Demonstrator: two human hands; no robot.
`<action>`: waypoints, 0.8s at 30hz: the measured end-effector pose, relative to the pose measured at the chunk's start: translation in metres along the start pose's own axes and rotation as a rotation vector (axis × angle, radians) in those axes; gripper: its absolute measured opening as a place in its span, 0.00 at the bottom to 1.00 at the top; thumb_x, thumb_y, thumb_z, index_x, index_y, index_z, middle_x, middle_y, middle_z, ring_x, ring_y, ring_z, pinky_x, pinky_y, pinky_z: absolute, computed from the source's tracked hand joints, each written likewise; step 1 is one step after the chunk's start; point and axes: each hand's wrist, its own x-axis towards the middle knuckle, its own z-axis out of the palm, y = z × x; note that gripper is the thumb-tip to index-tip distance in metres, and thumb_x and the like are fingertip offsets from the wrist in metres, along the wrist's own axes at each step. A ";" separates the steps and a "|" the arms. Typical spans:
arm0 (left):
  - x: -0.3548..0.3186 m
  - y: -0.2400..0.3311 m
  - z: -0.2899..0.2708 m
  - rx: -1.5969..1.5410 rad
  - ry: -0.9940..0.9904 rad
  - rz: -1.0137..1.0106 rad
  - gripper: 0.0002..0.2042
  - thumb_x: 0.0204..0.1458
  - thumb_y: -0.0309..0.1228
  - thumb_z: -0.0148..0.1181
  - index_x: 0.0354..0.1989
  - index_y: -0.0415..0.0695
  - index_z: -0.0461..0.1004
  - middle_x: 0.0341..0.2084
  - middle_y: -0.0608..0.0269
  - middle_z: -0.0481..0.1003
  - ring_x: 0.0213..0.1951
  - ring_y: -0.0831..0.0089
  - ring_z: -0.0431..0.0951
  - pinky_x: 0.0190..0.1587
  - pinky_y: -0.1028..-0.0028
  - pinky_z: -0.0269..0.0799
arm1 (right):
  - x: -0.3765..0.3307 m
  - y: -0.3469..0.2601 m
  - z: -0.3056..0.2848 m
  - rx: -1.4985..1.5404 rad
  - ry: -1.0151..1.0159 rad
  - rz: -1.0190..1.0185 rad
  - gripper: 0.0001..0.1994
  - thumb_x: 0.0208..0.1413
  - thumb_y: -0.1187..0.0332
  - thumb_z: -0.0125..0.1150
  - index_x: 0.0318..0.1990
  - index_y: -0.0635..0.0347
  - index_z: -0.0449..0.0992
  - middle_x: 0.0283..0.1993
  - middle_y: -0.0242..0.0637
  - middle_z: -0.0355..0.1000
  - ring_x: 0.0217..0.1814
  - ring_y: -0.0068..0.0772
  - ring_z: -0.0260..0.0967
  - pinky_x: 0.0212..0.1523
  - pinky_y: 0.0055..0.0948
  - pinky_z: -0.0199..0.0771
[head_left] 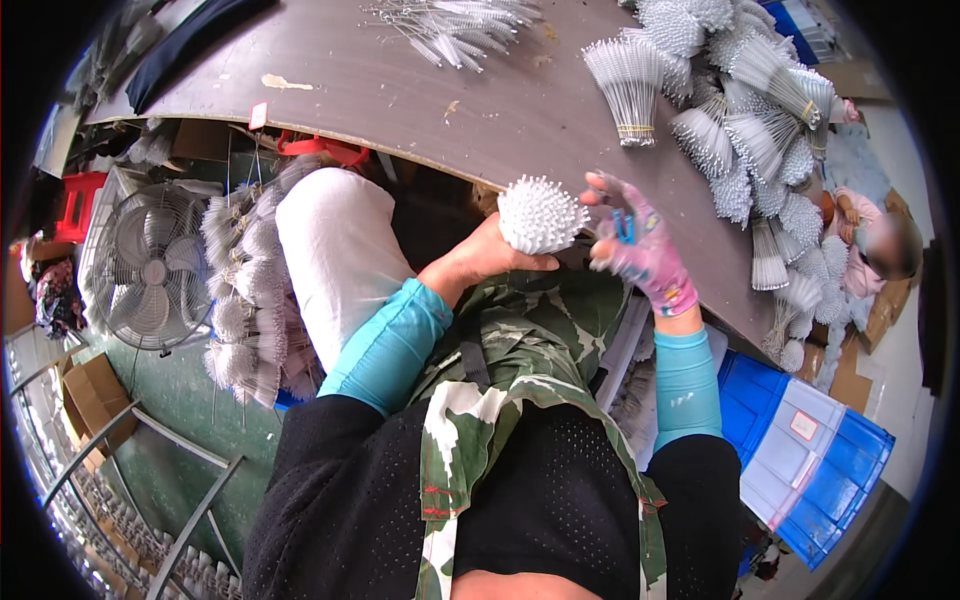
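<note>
We are gathering a white bristle bundle (541,213): our left hand (487,255) clamps it, our gloved right hand (640,250) hovers beside, fingers spread. Next we probably need to square the tips.

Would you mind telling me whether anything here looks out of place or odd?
Only the right hand wears a glove; the left hand, holding the white bristle bundle, is bare. Loose white sticks lie scattered on the table.

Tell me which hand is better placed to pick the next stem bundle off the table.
Right. The gloved right hand is open and nearest the white bundles on the table; the bare left hand grips the bristly white cluster.
</note>
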 end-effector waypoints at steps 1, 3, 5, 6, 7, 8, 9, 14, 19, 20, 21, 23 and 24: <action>0.002 0.003 -0.003 0.095 -0.043 0.064 0.33 0.33 0.20 0.70 0.54 0.41 0.67 0.45 0.66 0.72 0.47 0.74 0.70 0.52 0.72 0.66 | 0.001 0.004 0.002 -0.040 -0.054 -0.001 0.45 0.35 0.69 0.75 0.64 0.62 0.55 0.57 0.39 0.63 0.32 0.17 0.66 0.29 0.16 0.70; 0.001 -0.004 -0.005 0.130 -0.050 0.065 0.33 0.34 0.21 0.70 0.55 0.41 0.66 0.46 0.66 0.71 0.48 0.74 0.69 0.53 0.72 0.64 | 0.007 0.016 0.018 -0.282 -0.040 -0.191 0.44 0.35 0.70 0.75 0.63 0.64 0.56 0.58 0.39 0.62 0.50 0.27 0.66 0.47 0.24 0.70; 0.002 -0.003 -0.008 0.171 -0.090 0.048 0.35 0.35 0.23 0.70 0.57 0.40 0.63 0.49 0.65 0.70 0.51 0.74 0.68 0.57 0.71 0.61 | 0.013 0.026 0.021 -0.461 -0.023 -0.298 0.44 0.35 0.71 0.75 0.62 0.65 0.57 0.58 0.39 0.62 0.56 0.30 0.64 0.54 0.26 0.67; 0.003 -0.003 -0.007 0.171 -0.092 0.046 0.35 0.35 0.23 0.70 0.57 0.40 0.63 0.49 0.65 0.70 0.51 0.74 0.68 0.57 0.71 0.61 | 0.013 0.030 0.023 -0.393 0.009 -0.233 0.42 0.35 0.72 0.74 0.61 0.66 0.58 0.58 0.39 0.62 0.57 0.30 0.62 0.57 0.28 0.64; 0.001 -0.002 -0.004 0.141 -0.045 0.027 0.35 0.35 0.24 0.70 0.57 0.40 0.63 0.49 0.64 0.70 0.52 0.74 0.68 0.57 0.70 0.61 | 0.012 0.032 0.025 -0.324 0.041 -0.168 0.40 0.36 0.73 0.73 0.60 0.67 0.59 0.58 0.39 0.62 0.59 0.30 0.61 0.60 0.30 0.60; -0.001 -0.002 -0.001 0.110 0.002 0.008 0.34 0.35 0.24 0.70 0.56 0.39 0.63 0.50 0.64 0.70 0.52 0.74 0.68 0.58 0.70 0.60 | 0.011 0.033 0.028 -0.323 0.042 -0.166 0.40 0.36 0.73 0.73 0.60 0.67 0.59 0.58 0.39 0.62 0.59 0.30 0.61 0.60 0.30 0.60; -0.003 -0.008 0.003 0.108 0.001 0.007 0.34 0.35 0.24 0.70 0.56 0.39 0.63 0.50 0.64 0.70 0.52 0.74 0.68 0.58 0.70 0.60 | 0.009 0.034 0.031 -0.336 0.094 -0.180 0.38 0.36 0.74 0.73 0.58 0.66 0.60 0.57 0.39 0.63 0.59 0.30 0.61 0.60 0.30 0.61; -0.016 -0.034 0.020 0.379 0.526 0.359 0.39 0.33 0.28 0.72 0.57 0.38 0.59 0.50 0.57 0.70 0.52 0.69 0.70 0.55 0.70 0.64 | 0.006 0.057 0.067 -0.272 0.315 -0.268 0.36 0.35 0.68 0.75 0.54 0.66 0.63 0.49 0.42 0.67 0.52 0.32 0.66 0.54 0.31 0.67; -0.011 -0.019 0.011 0.328 0.480 0.321 0.15 0.46 0.27 0.62 0.44 0.41 0.75 0.41 0.60 0.77 0.44 0.69 0.77 0.48 0.72 0.70 | 0.003 0.057 0.070 -0.508 0.356 -0.362 0.41 0.33 0.67 0.76 0.56 0.66 0.59 0.51 0.46 0.65 0.52 0.40 0.67 0.53 0.33 0.67; -0.011 -0.014 0.012 0.326 0.478 0.315 0.15 0.46 0.27 0.62 0.44 0.41 0.75 0.41 0.60 0.77 0.44 0.69 0.77 0.48 0.72 0.70 | 0.002 0.053 0.065 -0.561 0.303 -0.367 0.41 0.33 0.66 0.76 0.56 0.65 0.59 0.52 0.46 0.65 0.52 0.41 0.67 0.53 0.33 0.67; -0.011 -0.009 0.013 0.502 0.477 0.223 0.16 0.46 0.28 0.63 0.45 0.42 0.75 0.42 0.60 0.77 0.44 0.69 0.77 0.48 0.73 0.70 | 0.001 0.057 0.057 -0.495 0.238 -0.364 0.43 0.32 0.65 0.77 0.58 0.64 0.58 0.53 0.46 0.64 0.53 0.41 0.67 0.53 0.34 0.68; -0.006 -0.016 0.007 0.851 0.509 0.259 0.16 0.47 0.32 0.62 0.46 0.45 0.74 0.43 0.61 0.77 0.44 0.69 0.77 0.47 0.74 0.71 | -0.006 0.038 0.049 -0.396 0.193 -0.277 0.44 0.35 0.65 0.76 0.61 0.63 0.56 0.55 0.45 0.63 0.53 0.34 0.66 0.46 0.28 0.70; -0.006 -0.027 0.002 0.850 0.511 0.255 0.16 0.47 0.32 0.62 0.46 0.45 0.74 0.43 0.61 0.77 0.44 0.69 0.77 0.47 0.74 0.71 | -0.009 0.031 0.046 -0.332 0.189 -0.199 0.44 0.36 0.66 0.76 0.62 0.62 0.56 0.56 0.44 0.63 0.52 0.31 0.66 0.43 0.25 0.71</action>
